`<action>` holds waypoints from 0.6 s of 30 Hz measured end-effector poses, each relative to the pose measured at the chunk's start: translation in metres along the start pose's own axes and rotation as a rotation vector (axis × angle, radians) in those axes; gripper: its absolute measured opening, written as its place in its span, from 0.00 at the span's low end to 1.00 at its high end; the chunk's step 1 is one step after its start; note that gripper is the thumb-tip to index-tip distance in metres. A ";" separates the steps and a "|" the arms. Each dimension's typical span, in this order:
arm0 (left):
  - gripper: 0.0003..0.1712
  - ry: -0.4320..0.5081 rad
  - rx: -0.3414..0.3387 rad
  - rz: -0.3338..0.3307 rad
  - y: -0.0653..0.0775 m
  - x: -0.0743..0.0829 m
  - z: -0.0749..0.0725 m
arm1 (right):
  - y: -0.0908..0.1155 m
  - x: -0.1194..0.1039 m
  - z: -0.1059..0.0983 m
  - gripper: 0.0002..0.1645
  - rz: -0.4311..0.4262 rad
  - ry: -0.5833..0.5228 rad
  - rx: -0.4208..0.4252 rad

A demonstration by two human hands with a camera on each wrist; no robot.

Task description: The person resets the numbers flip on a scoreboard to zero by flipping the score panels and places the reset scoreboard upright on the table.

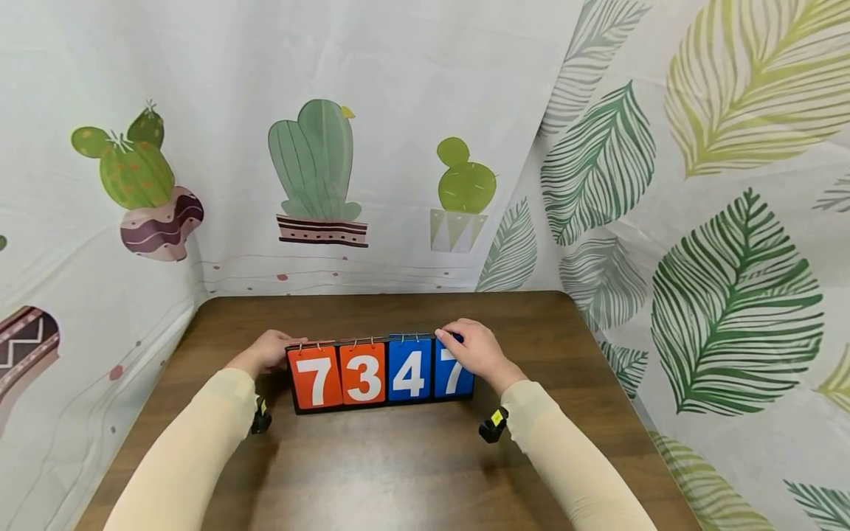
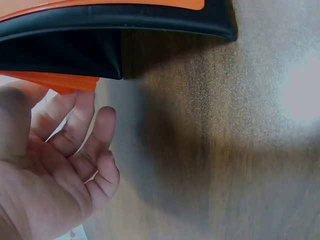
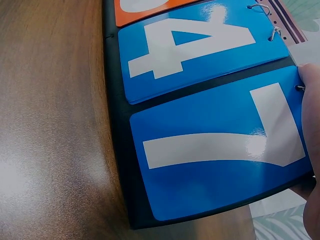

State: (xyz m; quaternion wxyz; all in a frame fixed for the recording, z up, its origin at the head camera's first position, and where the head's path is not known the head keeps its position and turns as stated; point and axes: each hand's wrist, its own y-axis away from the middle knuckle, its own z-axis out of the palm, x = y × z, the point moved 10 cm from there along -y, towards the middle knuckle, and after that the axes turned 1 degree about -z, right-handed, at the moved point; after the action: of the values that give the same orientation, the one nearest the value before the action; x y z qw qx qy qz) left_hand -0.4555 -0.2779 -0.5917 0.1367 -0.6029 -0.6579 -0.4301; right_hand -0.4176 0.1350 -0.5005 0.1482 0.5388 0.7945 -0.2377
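Note:
A tabletop flip scoreboard point(image 1: 387, 375) stands on the table with its front towards me, reading 7 and 3 on orange cards and 4 and 7 on blue cards. Metal rings hold the cards along its top edge. At its left end my left hand point(image 1: 268, 349) reaches behind the board. In the left wrist view, that hand pinches a stack of orange cards point(image 2: 75, 82) at the back; part of the grip is hidden. My right hand point(image 1: 479, 349) grips the top right corner, thumb in front by the blue 7 card point(image 3: 215, 150); its other fingers are mostly hidden.
The brown wooden table point(image 1: 372, 472) extends around the scoreboard. Behind it hangs a white cloth point(image 1: 412, 66) printed with cacti, and a leaf-patterned cloth point(image 1: 598, 199) is at the right. Small black devices sit at both wrists.

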 end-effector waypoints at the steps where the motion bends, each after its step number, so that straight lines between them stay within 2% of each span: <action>1: 0.34 -0.010 -0.002 0.004 0.000 0.000 0.000 | 0.000 0.000 0.000 0.30 0.002 -0.002 -0.001; 5: 0.33 -0.003 -0.039 0.037 0.001 0.004 0.002 | 0.000 0.001 0.000 0.30 0.011 -0.008 -0.004; 9: 0.34 0.065 -0.067 0.043 0.001 0.006 0.001 | 0.000 0.001 0.000 0.30 0.011 -0.010 -0.004; 18: 0.37 0.309 -0.040 -0.047 -0.008 0.005 -0.005 | 0.000 0.001 0.002 0.30 0.006 -0.008 -0.008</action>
State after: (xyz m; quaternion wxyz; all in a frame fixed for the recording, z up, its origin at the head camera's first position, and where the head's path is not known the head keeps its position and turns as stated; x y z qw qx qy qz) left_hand -0.4660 -0.2775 -0.5887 0.2142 -0.5167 -0.6342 -0.5337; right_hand -0.4183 0.1350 -0.5026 0.1539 0.5398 0.7932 -0.2362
